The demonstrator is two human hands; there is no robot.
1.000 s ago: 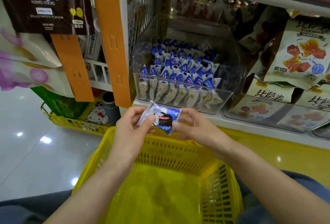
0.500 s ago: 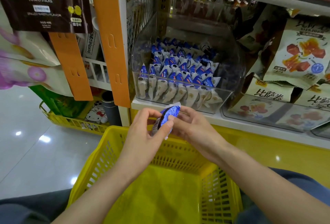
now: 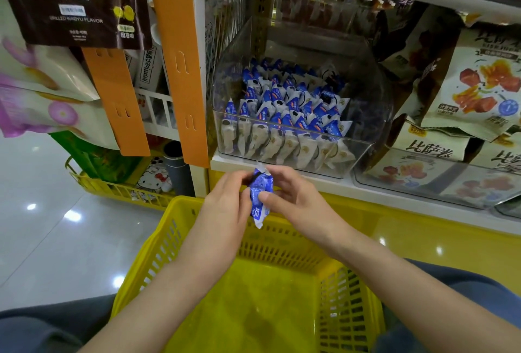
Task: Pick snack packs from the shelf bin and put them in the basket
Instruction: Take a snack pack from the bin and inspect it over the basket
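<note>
— What is the left hand [image 3: 225, 200] doing?
— Its fingers are pinching the blue pack [image 3: 260, 197] at frame centre, above the far rim of the basket [image 3: 270, 242].
— And the right hand [image 3: 293, 200]?
— Gripping the same pack with thumb and fingers. The bin [image 3: 363, 152] is sitting on the shelf [image 3: 394, 192] above.

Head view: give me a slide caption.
Left hand and right hand hold one blue snack pack above the yellow basket.
</note>
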